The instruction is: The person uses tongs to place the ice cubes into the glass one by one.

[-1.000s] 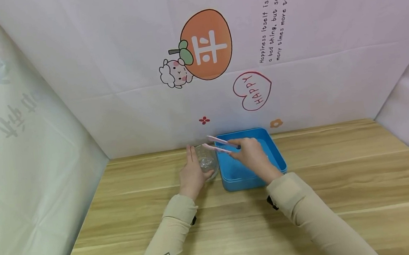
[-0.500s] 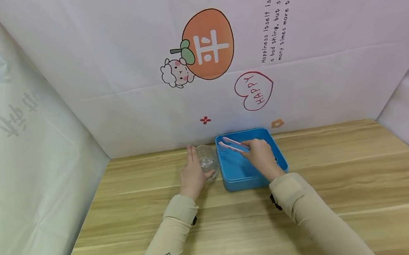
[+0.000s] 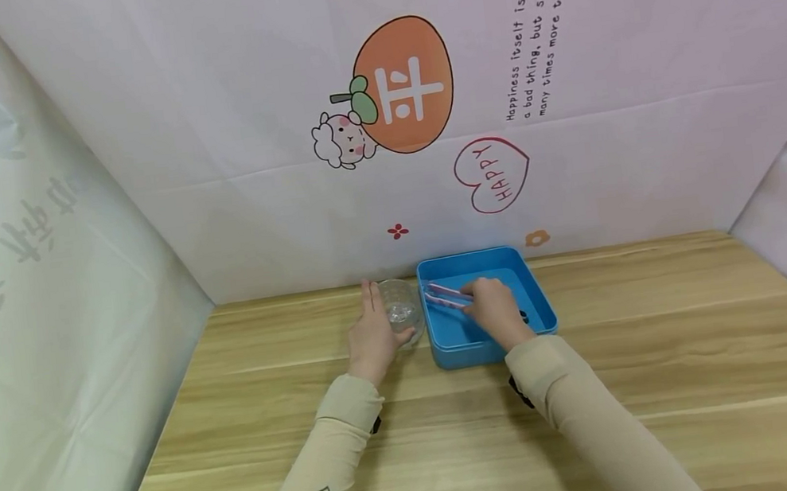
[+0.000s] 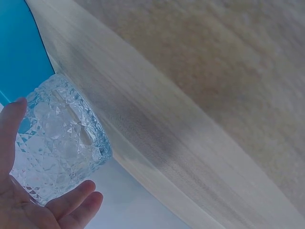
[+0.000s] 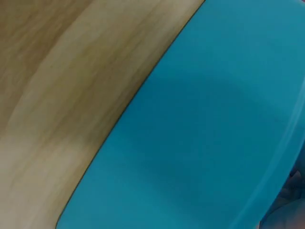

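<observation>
My left hand point(image 3: 372, 336) holds a clear cut-glass cup point(image 3: 402, 309), fingers along its left side and thumb at the near side. In the left wrist view the cup's point(image 4: 62, 138) diamond-patterned wall sits between thumb and fingers. My right hand point(image 3: 496, 311) grips pink tweezers point(image 3: 448, 296) over the blue box point(image 3: 477, 354). Their parted tips are low inside, near the box's left wall. A small dark item point(image 3: 524, 316) lies inside, by the right wrist. In the right wrist view the box's outer wall point(image 5: 190, 124) fills most of the picture and hides the tweezers.
Cup and box stand side by side at the back of the wooden table point(image 3: 444, 448). Directly behind them rises a printed white backdrop point(image 3: 252, 132). Another white sheet point(image 3: 69, 311) hangs on the left.
The right hand has brought the tweezers from over the cup's rim rightward and down into the box. The left hand has kept its place on the cup.
</observation>
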A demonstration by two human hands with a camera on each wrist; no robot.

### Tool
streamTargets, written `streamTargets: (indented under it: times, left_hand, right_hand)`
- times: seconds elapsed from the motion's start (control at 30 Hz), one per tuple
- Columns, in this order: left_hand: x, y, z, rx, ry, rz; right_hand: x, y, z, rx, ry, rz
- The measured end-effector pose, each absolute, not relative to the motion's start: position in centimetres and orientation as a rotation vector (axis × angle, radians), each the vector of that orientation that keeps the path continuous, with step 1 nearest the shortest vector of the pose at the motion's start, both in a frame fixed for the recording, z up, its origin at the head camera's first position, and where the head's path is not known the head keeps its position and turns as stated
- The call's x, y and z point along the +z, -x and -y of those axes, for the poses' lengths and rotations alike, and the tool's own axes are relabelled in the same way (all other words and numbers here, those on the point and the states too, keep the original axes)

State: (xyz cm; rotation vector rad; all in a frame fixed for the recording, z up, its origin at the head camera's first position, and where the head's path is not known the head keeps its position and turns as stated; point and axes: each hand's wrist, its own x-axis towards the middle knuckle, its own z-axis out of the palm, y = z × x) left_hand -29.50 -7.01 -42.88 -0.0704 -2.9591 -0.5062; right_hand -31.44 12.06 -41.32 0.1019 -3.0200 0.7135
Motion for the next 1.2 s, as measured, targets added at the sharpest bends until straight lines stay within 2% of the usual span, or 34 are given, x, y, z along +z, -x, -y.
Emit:
streamTargets:
  times: [1.2]
  left_hand:
    - [-42.8, 29.5, 7.0, -0.503, 0.053, 2.970]
  right_hand:
    - [-42.3, 32.5, -11.8, 0.704, -0.031, 3.004]
